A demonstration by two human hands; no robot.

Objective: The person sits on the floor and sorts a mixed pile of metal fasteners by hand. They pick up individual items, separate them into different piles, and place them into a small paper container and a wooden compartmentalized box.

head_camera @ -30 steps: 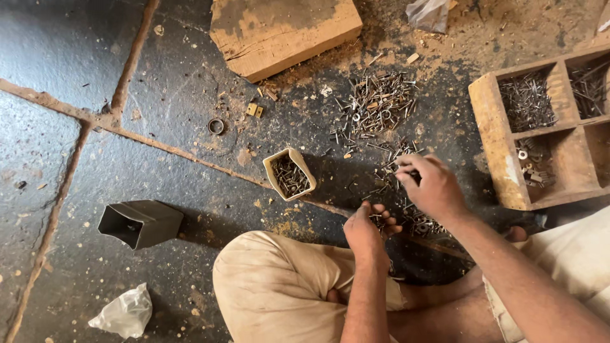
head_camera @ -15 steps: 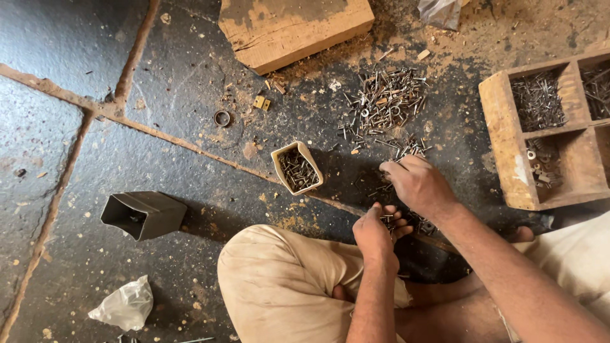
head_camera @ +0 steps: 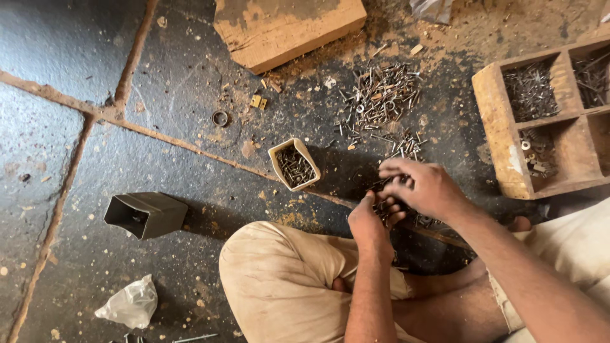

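Observation:
I sit cross-legged on a dark stone floor. My left hand (head_camera: pixel 370 221) is cupped palm up and holds a small bunch of nails. My right hand (head_camera: pixel 424 188) hovers just above it, its fingertips pinching at nails in the left palm. A loose pile of nails and screws (head_camera: pixel 381 95) lies on the floor beyond my hands. A small cream cup (head_camera: pixel 293 165) filled with nails stands to the left of my hands.
A wooden compartment tray (head_camera: pixel 502 121) with sorted nails sits at the right. A wood block (head_camera: pixel 286 28) lies at the top. A dark metal funnel-shaped box (head_camera: pixel 146 215) lies at the left, a crumpled plastic bag (head_camera: pixel 130 305) below it, and a small ring (head_camera: pixel 220 118) near the floor joint.
My right hand has come back from the floor toward my left hand, and both hands now meet closer together. The view has shifted slightly.

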